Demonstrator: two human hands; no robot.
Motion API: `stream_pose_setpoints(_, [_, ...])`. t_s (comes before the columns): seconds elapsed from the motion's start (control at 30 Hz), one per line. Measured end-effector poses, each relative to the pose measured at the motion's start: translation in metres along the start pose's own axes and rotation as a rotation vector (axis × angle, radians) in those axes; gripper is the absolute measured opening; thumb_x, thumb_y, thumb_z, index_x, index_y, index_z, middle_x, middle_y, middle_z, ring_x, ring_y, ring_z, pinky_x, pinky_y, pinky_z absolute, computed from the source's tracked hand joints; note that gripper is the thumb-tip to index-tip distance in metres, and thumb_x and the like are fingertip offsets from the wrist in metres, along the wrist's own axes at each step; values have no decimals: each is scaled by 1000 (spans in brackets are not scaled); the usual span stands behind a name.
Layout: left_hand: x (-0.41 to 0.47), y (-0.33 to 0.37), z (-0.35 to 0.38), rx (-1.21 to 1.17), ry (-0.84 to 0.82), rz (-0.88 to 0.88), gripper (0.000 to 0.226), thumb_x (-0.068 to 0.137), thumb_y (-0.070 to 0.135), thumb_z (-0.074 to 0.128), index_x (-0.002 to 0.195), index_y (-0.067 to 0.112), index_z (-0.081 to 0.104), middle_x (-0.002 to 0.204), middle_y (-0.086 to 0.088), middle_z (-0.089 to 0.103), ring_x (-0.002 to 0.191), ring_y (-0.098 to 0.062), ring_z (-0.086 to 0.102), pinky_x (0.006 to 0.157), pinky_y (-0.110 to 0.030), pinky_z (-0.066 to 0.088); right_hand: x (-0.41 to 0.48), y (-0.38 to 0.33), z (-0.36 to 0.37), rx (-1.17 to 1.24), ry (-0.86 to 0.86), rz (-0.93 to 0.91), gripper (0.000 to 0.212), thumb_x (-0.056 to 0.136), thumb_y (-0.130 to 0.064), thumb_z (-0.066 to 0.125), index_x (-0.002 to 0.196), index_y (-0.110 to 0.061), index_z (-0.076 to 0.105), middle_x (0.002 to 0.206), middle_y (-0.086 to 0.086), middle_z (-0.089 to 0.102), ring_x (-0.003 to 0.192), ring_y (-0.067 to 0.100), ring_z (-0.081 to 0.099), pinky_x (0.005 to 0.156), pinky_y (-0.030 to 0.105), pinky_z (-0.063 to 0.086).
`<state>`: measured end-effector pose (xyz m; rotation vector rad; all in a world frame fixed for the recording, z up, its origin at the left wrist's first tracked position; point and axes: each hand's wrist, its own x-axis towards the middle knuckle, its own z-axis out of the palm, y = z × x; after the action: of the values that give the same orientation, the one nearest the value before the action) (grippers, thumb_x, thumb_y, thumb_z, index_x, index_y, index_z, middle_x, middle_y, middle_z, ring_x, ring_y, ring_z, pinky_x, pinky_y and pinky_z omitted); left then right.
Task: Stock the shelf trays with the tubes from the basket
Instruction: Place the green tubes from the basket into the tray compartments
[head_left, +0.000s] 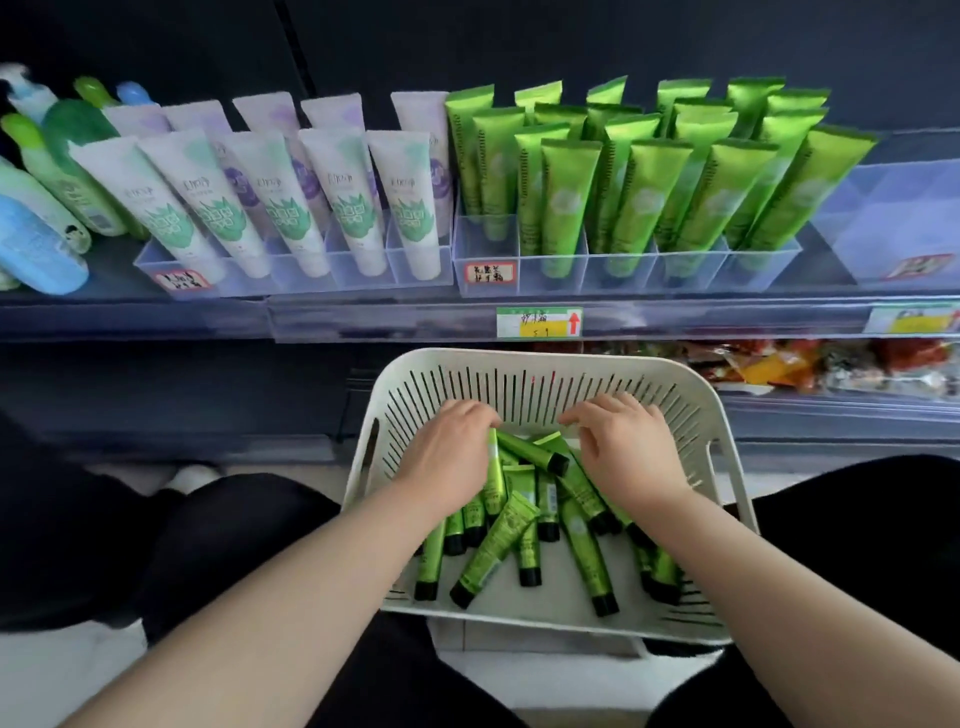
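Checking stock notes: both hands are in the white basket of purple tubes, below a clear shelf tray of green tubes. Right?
No: in the head view the basket tubes are green, not purple. Left hand, right hand, basket and shelf tray are as stated.

Your white slotted basket (545, 358), green black-capped tubes (587, 551) jumbled inside, clear divided shelf tray (623, 275) above, stocked tubes (566, 197) standing crimp-up.

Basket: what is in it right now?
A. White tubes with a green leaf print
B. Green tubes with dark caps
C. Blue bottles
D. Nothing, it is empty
B: green tubes with dark caps lie heaped in the basket, with the left hand and the right hand reaching in among them.
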<state>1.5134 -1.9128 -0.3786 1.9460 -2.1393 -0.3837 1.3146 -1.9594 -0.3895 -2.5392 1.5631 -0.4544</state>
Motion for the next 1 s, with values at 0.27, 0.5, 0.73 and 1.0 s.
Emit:
stream_pose_setpoints(0.27, [-21, -9, 64, -88, -273, -238, 26, 95, 12, 55, 121, 18, 60, 119, 0, 64, 109, -16, 58, 92, -34, 50, -26, 28, 40, -65, -450, 229, 37, 88, -10, 49, 114, -32, 63, 118, -5, 64, 108, 19, 57, 93, 35, 46])
stream_pose_setpoints(0.5, [-4, 10, 95, 93, -465, -274, 26, 89, 18, 65, 113, 12, 55, 95, -6, 64, 85, -26, 64, 70, -37, 55, -17, 31, 59, -80, -591, 274, 41, 87, -6, 51, 124, -24, 56, 114, 2, 61, 103, 22, 60, 76, 34, 54])
stream_pose_setpoints(0.73, [-1, 17, 103, 325, -584, -119, 54, 82, 4, 67, 129, 5, 39, 97, -8, 63, 79, -26, 62, 56, -34, 42, -13, 32, 68, -64, -697, 291, 30, 88, -5, 49, 114, -18, 59, 102, 5, 63, 92, 25, 63, 66, 30, 48])
stream_pose_setpoints(1.0, [-1, 19, 96, 118, -539, -273, 50, 80, 14, 65, 124, 10, 41, 75, 2, 52, 66, -20, 55, 47, -31, 40, -19, 14, 65, -193, -779, 215, 28, 87, -3, 57, 113, -10, 62, 117, 10, 49, 98, 28, 59, 72, 33, 49])
